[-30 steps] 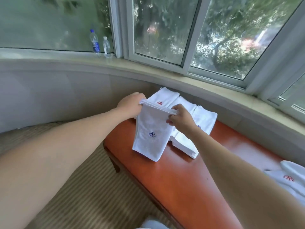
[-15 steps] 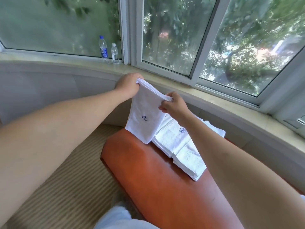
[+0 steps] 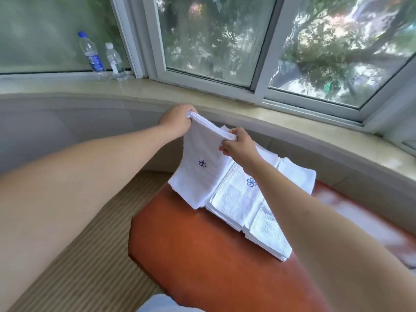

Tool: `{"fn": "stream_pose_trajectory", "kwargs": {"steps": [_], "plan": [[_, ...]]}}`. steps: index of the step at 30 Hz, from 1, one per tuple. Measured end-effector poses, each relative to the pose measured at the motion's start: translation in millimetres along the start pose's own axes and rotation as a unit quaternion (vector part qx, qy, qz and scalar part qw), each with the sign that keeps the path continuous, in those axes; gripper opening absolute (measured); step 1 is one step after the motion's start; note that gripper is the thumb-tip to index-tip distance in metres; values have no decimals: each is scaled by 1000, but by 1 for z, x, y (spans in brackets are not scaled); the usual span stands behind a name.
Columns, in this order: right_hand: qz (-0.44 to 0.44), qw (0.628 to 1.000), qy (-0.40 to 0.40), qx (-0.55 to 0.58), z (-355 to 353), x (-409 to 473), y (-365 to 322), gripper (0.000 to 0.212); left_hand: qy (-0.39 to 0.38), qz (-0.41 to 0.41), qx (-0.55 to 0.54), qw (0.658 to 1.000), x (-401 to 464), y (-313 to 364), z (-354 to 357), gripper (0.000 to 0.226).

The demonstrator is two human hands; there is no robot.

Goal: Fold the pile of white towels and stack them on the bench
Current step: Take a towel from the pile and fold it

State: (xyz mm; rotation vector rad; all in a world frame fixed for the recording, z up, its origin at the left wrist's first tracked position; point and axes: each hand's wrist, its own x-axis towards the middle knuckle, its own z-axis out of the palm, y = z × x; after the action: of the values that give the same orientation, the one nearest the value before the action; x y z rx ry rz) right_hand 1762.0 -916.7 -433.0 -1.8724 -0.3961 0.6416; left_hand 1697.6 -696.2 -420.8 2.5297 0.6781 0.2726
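Orange desk (image 3: 202,255) runs below the curved windowsill (image 3: 157,91); both hands, left (image 3: 177,120) and right (image 3: 239,146), pinch a folded towel's (image 3: 202,174) top corners, its lower edge touching the desk's left end beside the folded stack (image 3: 254,206)

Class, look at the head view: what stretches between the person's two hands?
The folded top edge of the held towel, pinched at one end by the left hand and at the other by the right hand; nothing else lies between them.
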Motion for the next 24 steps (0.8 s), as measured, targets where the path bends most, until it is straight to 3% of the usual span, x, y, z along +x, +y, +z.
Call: {"fn": "stream_pose_trajectory", "kwargs": {"steps": [6, 14, 17, 20, 24], "plan": [[56, 996, 62, -22, 4, 82, 29, 25, -83, 15, -19, 996, 86, -25, 50, 33], [80, 984, 160, -21, -6, 170, 59, 20, -112, 44, -60, 991, 173, -34, 109, 32], [80, 982, 172, 6, -1, 185, 81, 46, -112, 31, -91, 989, 186, -41, 141, 43], [112, 982, 155, -6, 14, 184, 119, 68, -209, -14, -55, 976, 172, -65, 179, 64], [203, 972, 98, -67, 41, 169, 172, 59, -338, -27, -16, 941, 130, -115, 221, 60]]}}
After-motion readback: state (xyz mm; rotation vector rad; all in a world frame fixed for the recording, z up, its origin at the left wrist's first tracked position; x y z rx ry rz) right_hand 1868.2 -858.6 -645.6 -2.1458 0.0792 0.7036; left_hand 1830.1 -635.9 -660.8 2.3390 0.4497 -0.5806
